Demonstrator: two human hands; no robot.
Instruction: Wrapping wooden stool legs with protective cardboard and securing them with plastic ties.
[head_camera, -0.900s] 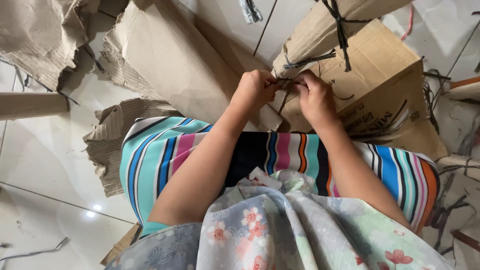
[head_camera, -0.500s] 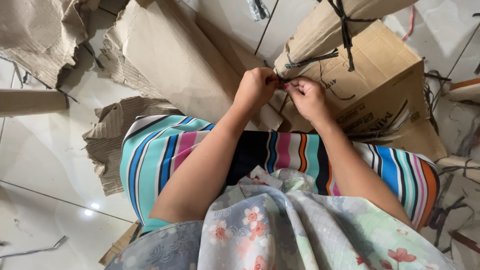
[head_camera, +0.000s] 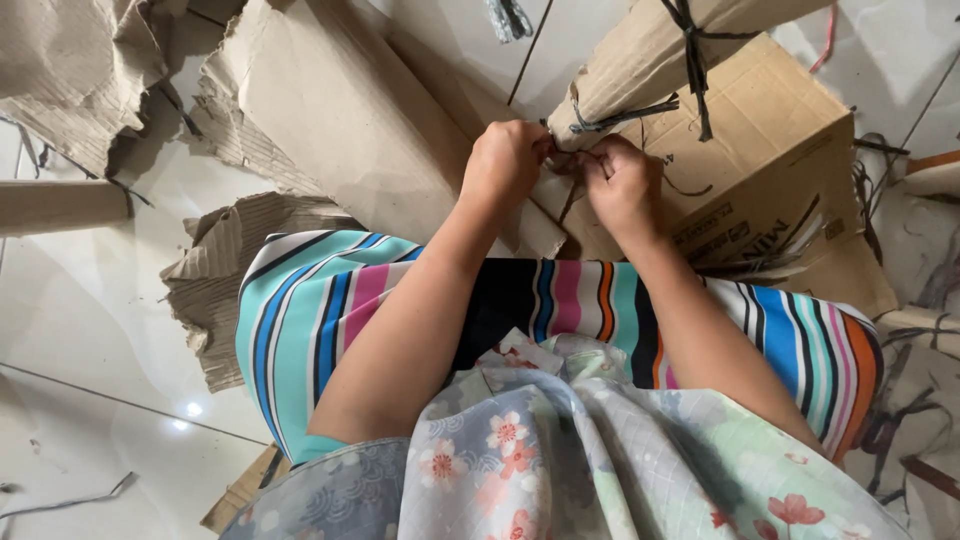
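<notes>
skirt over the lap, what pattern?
Skirt: multicolour stripes in turquoise, blue, pink, black, orange, white. Head view.

This looks like the floor of a home used as an informal work spot for sorting and bundling scrap cardboard. The floor (head_camera: 90, 330) is of glossy pale tiles with dark grout lines and a lamp's glare on it, well to the left of the left hand (head_camera: 505, 160). Torn, crumpled cardboard sheets (head_camera: 330, 110) lie spread to the left of and beyond that hand, and a flattened brown carton (head_camera: 770, 150) lies just beyond the right hand (head_camera: 625, 185). A rolled cardboard bundle (head_camera: 640, 60) tied with dark string lies just beyond both hands, and loose strips of string litter the tiles to the right.
</notes>
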